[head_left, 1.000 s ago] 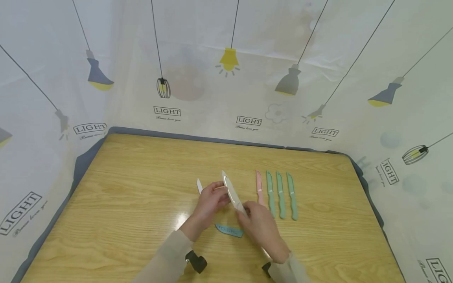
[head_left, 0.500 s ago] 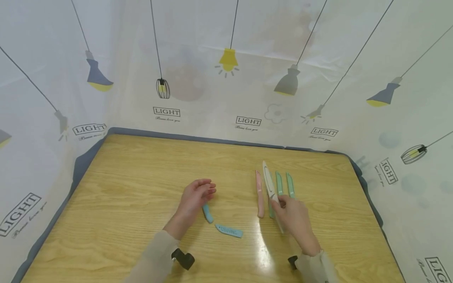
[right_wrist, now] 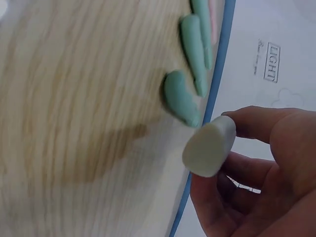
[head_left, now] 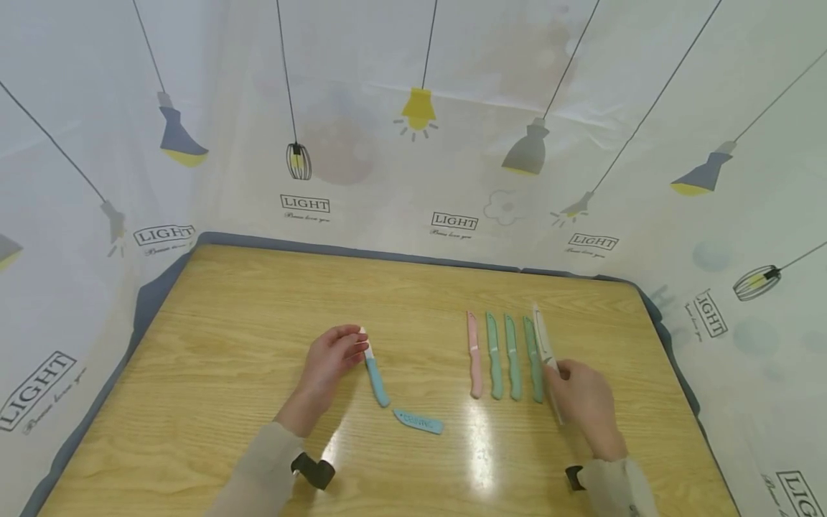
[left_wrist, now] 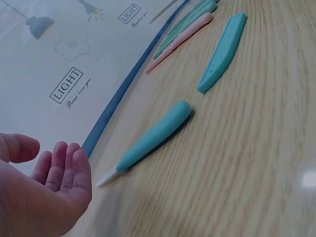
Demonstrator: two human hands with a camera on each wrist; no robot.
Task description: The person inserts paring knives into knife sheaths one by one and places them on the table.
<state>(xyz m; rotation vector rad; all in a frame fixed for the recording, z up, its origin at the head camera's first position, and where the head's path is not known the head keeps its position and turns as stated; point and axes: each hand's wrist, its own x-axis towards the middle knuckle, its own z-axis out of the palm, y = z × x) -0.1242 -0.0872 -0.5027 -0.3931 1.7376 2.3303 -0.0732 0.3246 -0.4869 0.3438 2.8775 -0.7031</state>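
Note:
My right hand (head_left: 586, 401) pinches a white sheathed knife (head_left: 543, 336) by its handle, just right of the row of knives and close over the table. In the right wrist view the butt of the white handle (right_wrist: 208, 150) points toward the camera. My left hand (head_left: 328, 366), its fingers loosely bent and holding nothing, hovers beside a blue-handled knife (head_left: 377, 382) with a bare white blade. In the head view its fingertips overlap that blade's tip. A separate blue blade cover (head_left: 418, 421) with raised lettering lies near the handle's end.
A pink knife (head_left: 474, 353) and several green knives, the rightmost green knife (head_left: 534, 366) nearest my right hand, lie side by side on the wooden table (head_left: 258, 316). A curtain (head_left: 362, 187) printed with lamps stands behind the table's far edge.
My right hand has carried the white knife from the middle over the row to its right side. My left hand has let go of the white knife and moved left, uncovering the blue-handled knife.

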